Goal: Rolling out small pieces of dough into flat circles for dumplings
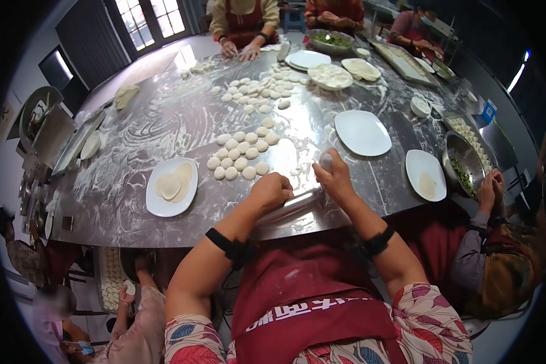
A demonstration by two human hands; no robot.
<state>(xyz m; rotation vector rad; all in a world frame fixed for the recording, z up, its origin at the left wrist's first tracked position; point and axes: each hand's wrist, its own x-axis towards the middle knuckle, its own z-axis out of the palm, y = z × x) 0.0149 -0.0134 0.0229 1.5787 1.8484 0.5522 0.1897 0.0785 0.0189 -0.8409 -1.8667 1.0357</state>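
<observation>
My right hand (337, 179) is closed around a rolling pin, whose pale rounded end (326, 161) sticks up past the thumb. My left hand (272, 193) is curled with its fingers pressed together, low over the table near its front edge; what it holds, if anything, is hidden, and I cannot tell what it is. Just beyond the left hand lies a group of small flattened dough pieces (241, 151). To the left, a white plate (154, 205) carries several thin round dough wrappers (171, 185). A bare white plate (363, 133) sits beyond my right hand.
The floured steel table (158, 130) also bears more dough pieces (264, 91), a plate with one wrapper (414, 162) and a metal bowl of green filling (458, 164) at right. Co-workers stand around it; a person's hands (490, 189) are close to that bowl.
</observation>
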